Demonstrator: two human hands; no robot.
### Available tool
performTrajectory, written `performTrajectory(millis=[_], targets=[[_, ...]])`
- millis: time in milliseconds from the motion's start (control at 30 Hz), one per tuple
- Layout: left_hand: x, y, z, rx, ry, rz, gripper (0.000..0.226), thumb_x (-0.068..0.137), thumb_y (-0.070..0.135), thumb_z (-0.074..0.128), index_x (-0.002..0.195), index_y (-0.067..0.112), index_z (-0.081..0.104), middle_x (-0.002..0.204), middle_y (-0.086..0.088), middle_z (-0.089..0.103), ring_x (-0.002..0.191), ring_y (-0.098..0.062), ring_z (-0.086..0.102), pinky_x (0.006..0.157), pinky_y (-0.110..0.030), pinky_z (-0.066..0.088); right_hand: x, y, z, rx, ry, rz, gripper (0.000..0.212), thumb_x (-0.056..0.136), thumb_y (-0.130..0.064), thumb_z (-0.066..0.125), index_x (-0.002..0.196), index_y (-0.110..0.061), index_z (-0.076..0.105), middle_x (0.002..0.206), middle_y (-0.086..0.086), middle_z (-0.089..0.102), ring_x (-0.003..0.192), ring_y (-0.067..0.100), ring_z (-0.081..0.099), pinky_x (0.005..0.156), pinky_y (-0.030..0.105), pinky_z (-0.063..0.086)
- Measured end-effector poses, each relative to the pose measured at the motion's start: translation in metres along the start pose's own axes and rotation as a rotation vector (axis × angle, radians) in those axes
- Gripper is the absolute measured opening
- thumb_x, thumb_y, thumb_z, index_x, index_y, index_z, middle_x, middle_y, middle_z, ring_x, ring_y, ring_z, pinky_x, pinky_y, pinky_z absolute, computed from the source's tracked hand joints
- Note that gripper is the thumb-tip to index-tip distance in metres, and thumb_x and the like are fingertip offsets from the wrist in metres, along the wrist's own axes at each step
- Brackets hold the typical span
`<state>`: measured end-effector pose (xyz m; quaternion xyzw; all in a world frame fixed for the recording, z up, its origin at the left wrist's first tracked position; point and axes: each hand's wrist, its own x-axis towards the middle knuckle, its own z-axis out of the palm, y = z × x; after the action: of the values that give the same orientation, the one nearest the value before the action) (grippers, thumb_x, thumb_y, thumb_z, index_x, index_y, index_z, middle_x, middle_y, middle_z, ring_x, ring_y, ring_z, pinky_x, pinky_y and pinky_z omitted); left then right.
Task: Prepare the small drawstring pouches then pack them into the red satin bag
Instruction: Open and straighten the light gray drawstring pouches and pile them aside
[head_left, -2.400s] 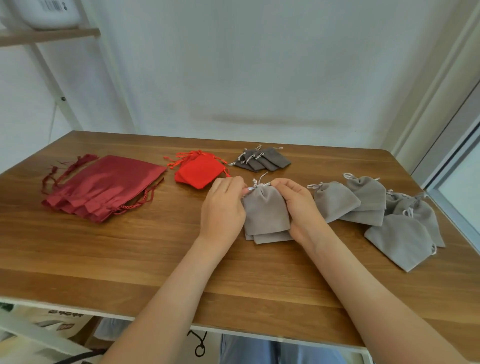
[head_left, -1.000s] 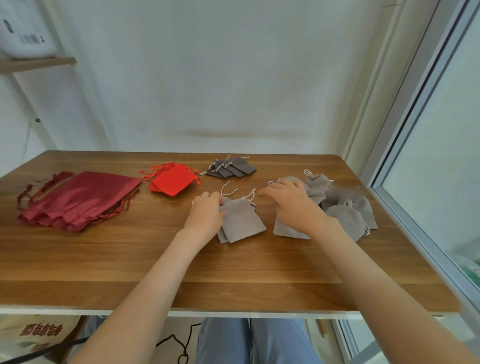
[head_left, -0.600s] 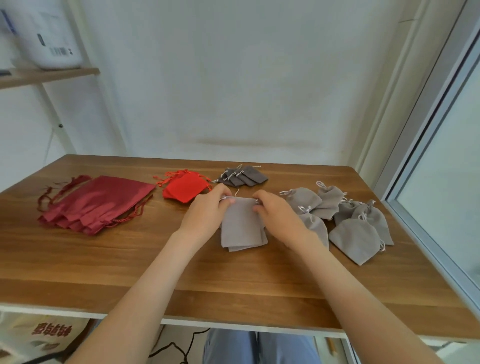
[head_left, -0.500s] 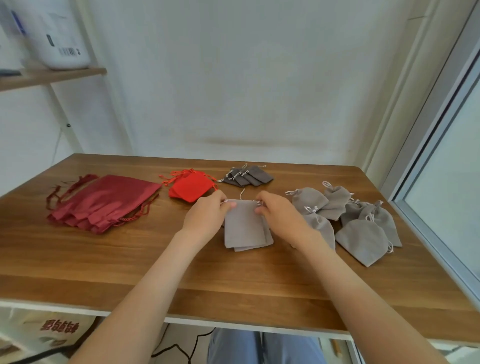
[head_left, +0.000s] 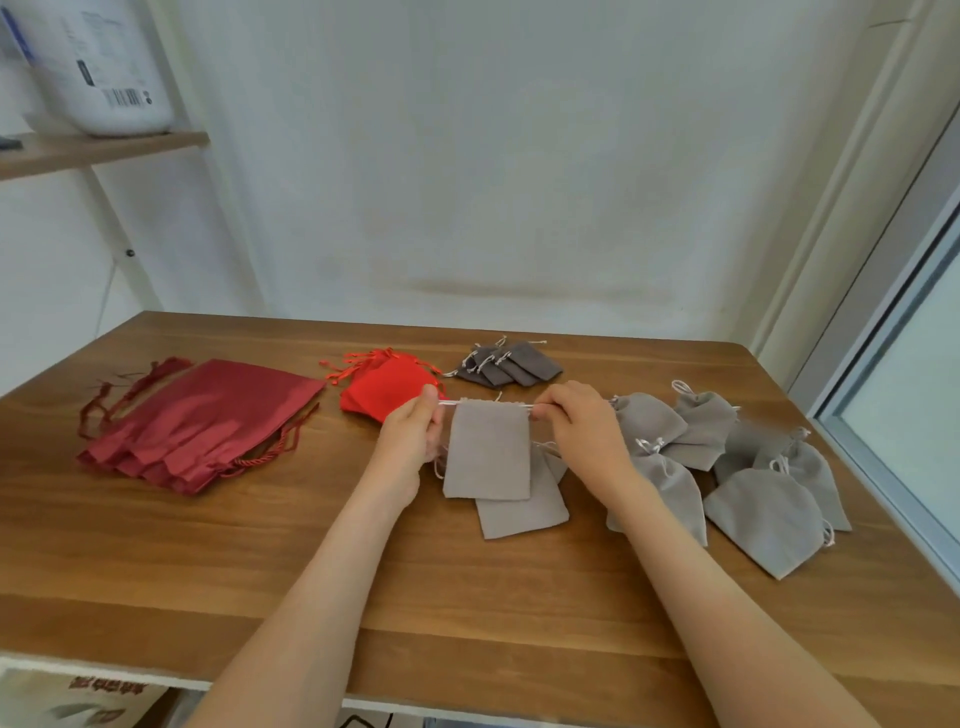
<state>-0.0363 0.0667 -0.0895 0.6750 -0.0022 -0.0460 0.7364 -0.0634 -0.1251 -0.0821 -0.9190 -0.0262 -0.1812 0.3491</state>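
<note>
Broadly across the lower frame, a wooden table, with white wall behind and a window frame at the right edge. High at the left, a wooden shelf carrying a white container. On the table's left part, a fanned stack of dark red satin bags, lying flat with cords trailing from both ends, well apart from either hand. On the right part, a heap of cinched grey pouches, mouths gathered and overlapping one another, the nearest just beside the right forearm. Between stack and heap, both forearms reaching in from the near edge. Left hand with thumb and fingers curled, pinching at the left top corner of a light grey pouch. Right hand curled the same way, pinching at the right top corner. Pouch top edge flat at full width; cannot tell whether raised off the wood or resting on it. Beneath its lower right corner, a second flat grey pouch, tilted and touching it. Just behind the left hand, a small stack of bright red pouches, partly hidden by the thumb. Farther back, near the far edge, fanned dark grey pouches with pale cords. Smallest of all, the white drawstring, drawn straight out from both sides of the held pouch's hem into the pinching fingers
</note>
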Motion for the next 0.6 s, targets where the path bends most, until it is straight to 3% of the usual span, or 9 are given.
performTrajectory(millis=[133, 267, 400, 600], targets=[[0.010, -0.001, -0.011, -0.353, 0.011, -0.016, 0.043, 0.100, 0.037, 0.035, 0.064, 0.014, 0.041, 0.039, 0.009, 0.029, 0.033, -0.004, 0.021, 0.036, -0.018, 0.017, 0.005, 0.011, -0.001, 0.051, 0.109, 0.090, 0.023, 0.092, -0.003, 0.050, 0.076, -0.011, 0.064, 0.080, -0.006, 0.055, 0.086, 0.014, 0.047, 0.069, 0.020, 0.026], [0.012, 0.001, -0.007, -0.522, 0.000, -0.010, 0.044, 0.098, 0.037, 0.038, 0.061, 0.013, 0.042, 0.038, 0.008, 0.029, 0.033, -0.005, 0.022, 0.035, -0.016, 0.019, 0.007, 0.012, -0.004, 0.068, 0.140, 0.121, 0.025, 0.094, -0.004, 0.047, 0.077, -0.010, 0.065, 0.085, 0.000, 0.058, 0.089, 0.016, 0.046, 0.072, 0.023, 0.027], [0.005, 0.007, -0.005, -0.439, -0.039, 0.083, 0.041, 0.095, 0.039, 0.039, 0.064, 0.013, 0.044, 0.041, 0.007, 0.030, 0.037, -0.005, 0.022, 0.040, -0.019, 0.018, 0.004, 0.012, -0.009, 0.115, 0.178, 0.101, 0.021, 0.095, -0.010, 0.049, 0.083, -0.012, 0.065, 0.083, -0.006, 0.057, 0.089, 0.015, 0.046, 0.070, 0.025, 0.028], [-0.005, 0.009, 0.003, -0.227, -0.114, 0.132, 0.037, 0.101, 0.028, 0.038, 0.069, 0.012, 0.048, 0.048, 0.003, 0.037, 0.047, -0.010, 0.030, 0.049, -0.023, 0.023, 0.000, 0.003, -0.014, 0.514, 0.140, 0.088, 0.024, 0.098, -0.012, 0.045, 0.091, -0.027, 0.062, 0.096, -0.003, 0.065, 0.097, 0.013, 0.059, 0.085, 0.026, 0.045]])
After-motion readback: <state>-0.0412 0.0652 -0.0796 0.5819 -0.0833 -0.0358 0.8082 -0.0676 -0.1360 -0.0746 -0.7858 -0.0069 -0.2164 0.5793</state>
